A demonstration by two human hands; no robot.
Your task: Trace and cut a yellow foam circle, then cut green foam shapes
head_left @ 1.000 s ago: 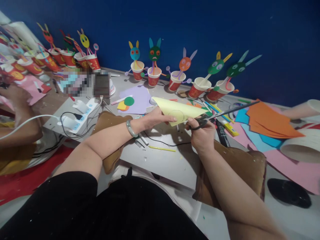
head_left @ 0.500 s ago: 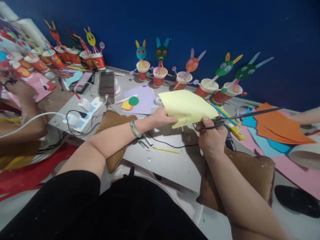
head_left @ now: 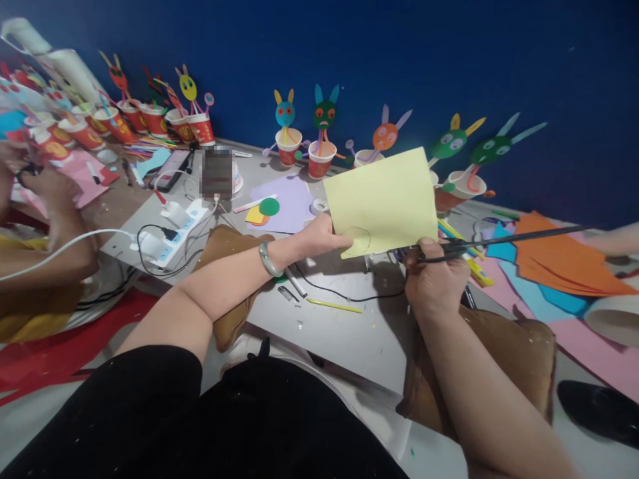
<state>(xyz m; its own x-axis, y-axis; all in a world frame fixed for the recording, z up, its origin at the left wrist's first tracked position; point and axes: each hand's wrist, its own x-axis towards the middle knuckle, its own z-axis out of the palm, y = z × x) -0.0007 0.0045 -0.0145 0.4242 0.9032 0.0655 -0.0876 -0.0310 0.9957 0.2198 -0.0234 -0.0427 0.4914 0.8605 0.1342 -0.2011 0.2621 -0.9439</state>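
One yellow sheet (head_left: 384, 199) in left hand (head_left: 320, 237), scissors (head_left: 499, 241) in right hand (head_left: 435, 283)

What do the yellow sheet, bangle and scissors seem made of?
Yellow sheet: paper or thin card, thin-edged and matte.
Bangle: possibly polished stone or glass; pale, smooth, with a sheen.
Scissors: probably metal, being long, slim and dark; finish hard to tell.
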